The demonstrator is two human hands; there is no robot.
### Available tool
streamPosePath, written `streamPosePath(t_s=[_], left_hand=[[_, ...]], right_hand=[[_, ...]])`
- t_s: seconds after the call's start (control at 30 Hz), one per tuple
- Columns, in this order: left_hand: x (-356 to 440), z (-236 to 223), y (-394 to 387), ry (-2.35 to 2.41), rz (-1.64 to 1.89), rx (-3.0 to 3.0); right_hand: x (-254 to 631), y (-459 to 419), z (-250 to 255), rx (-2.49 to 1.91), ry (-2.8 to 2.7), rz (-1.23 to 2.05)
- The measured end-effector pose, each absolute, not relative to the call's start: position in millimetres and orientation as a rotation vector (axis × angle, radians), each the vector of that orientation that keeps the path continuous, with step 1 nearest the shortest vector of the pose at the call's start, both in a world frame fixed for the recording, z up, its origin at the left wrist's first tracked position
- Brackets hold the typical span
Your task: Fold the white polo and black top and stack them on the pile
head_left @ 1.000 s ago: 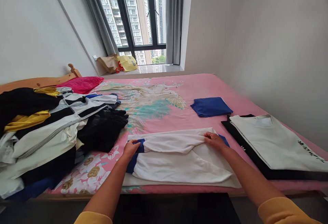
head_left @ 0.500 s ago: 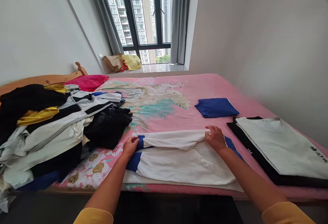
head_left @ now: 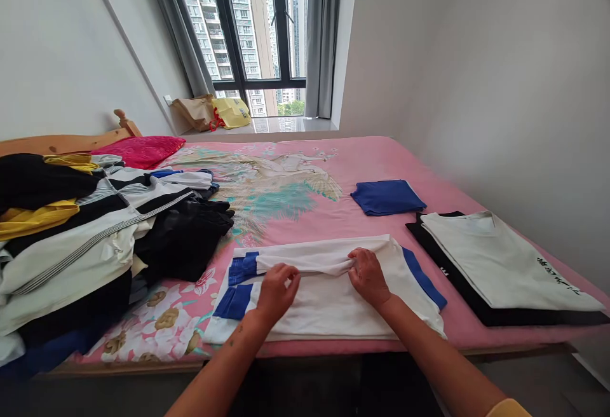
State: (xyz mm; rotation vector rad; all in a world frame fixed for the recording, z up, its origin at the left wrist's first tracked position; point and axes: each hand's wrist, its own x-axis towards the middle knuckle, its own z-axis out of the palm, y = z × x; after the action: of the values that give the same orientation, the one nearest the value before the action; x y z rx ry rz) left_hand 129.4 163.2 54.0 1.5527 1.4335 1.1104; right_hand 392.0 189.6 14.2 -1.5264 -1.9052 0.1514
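Daylight comes through the window at the top of the frame, beyond the pink bed where our clothes lie. A white garment with blue cuffs is spread at lower centre, along the bed's near edge, one sleeve running across its upper part. Our right hand has its grip closed on a fold of that sleeve, thumb and fingertips seeming to pinch it. Our left hand sits at the sleeve's lower edge, fingers curled towards the thumb; we cannot tell whether cloth is caught between them. If we pulled unevenly, we judge, the sleeve could twist or ruck, since the soft fabric already wrinkles beside the right fingers. Pinching too deep might lift the layer underneath, and a tug towards us could drag the hem over the edge. At left, the loose clothes pile could slump towards the cuffs if nudged; the folded blue cloth and folded white shirt lie farther right, apart from our hands.
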Motion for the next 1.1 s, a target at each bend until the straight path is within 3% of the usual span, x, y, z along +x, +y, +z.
streamPosePath(t_s=[0.13, 0.33, 0.77, 1.1], left_hand=[[209.4, 40.0, 137.3, 1.175, 0.903, 0.85], [260.6, 28.3, 148.8, 1.125, 1.012, 0.547], [278.0, 37.7, 192.0, 1.165, 0.841, 0.568], [255.0, 22.1, 155.9, 1.118, 0.631, 0.703]], right_hand=[[423.0, 211.7, 17.5, -1.761, -1.802, 0.229], [458.8, 245.8, 18.3, -2.024, -1.773, 0.405], [475.2, 278.1, 24.2, -2.199, -1.852, 0.565], [477.6, 272.4, 24.2, -2.263, -1.753, 0.508]])
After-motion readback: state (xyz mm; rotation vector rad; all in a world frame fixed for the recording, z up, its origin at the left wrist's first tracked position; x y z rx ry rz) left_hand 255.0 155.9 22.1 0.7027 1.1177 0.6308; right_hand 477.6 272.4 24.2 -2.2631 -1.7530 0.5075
